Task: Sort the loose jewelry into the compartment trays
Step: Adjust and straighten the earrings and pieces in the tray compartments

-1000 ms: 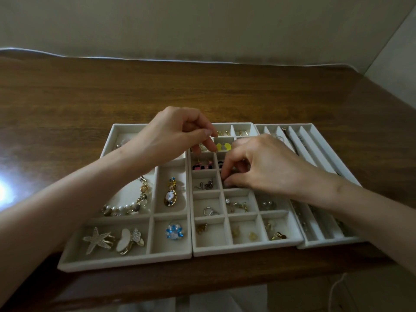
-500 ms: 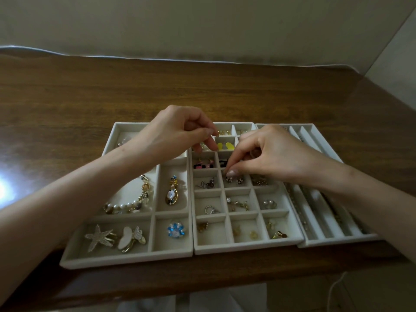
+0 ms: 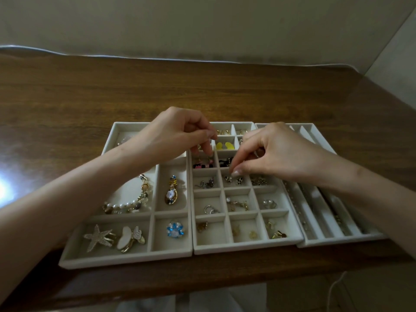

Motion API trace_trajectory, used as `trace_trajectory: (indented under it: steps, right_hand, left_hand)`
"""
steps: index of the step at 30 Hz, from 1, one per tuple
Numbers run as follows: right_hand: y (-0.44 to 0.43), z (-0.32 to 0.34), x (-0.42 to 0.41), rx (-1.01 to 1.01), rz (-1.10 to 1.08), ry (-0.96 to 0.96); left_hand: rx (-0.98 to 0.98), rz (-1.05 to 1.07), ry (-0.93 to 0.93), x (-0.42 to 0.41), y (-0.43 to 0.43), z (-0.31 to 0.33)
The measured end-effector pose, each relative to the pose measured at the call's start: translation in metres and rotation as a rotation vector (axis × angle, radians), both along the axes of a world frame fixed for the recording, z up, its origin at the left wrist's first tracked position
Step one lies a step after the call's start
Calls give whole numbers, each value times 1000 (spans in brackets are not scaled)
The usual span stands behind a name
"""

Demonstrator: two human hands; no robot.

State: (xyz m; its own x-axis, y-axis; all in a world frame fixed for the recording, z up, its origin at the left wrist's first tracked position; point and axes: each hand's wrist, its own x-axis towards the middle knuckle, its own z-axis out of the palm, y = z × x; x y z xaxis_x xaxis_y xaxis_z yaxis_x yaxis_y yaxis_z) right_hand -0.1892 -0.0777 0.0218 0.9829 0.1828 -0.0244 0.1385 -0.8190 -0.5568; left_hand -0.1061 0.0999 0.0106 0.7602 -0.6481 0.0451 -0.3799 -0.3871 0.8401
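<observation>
Sorting nears completion: three compartment trays sit side by side at the near edge of the desk, and no loose jewelry shows on the bare wood around them. Taking the middle tray as landmark, most of its small cells already hold earrings or rings, among them a yellow pair near its far end and a butterfly pair at mid-length. To its left, the large-cell tray carries a pearl bracelet, a starfish clip and a blue flower piece; to its right, the long-channel tray holds thin chains, hard to resolve. Both hands work over the middle tray's far half. The left hand has its grip pinched over the pink-and-black pieces; whether it holds anything cannot be told. The right hand pinches just above the butterfly cell, contents likewise unclear. Behind the trays the desk lies open; their front edges sit close to the desk's lip, leaving little margin there.
</observation>
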Motion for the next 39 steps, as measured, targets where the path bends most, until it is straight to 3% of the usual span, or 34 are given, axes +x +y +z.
trace_trajectory:
  steps: [10, 21, 32, 36, 39]
  right_hand:
    - [6, -2, -4, -115, 5, -1]
    - [13, 5, 1, 15, 76, -40]
    - [45, 4, 11, -504, 232, -146]
    - [46, 2, 13, -470, 231, -133]
    - [39, 2, 16, -331, 210, -45]
  left_hand:
    - [2, 6, -16, 1, 1, 1]
    - [-7, 20, -56, 3, 4, 8]
    - [-2, 81, -130, 11, 8, 5]
    - [-8, 86, -126, 13, 9, 5]
    - [-2, 79, -124, 14, 10, 5]
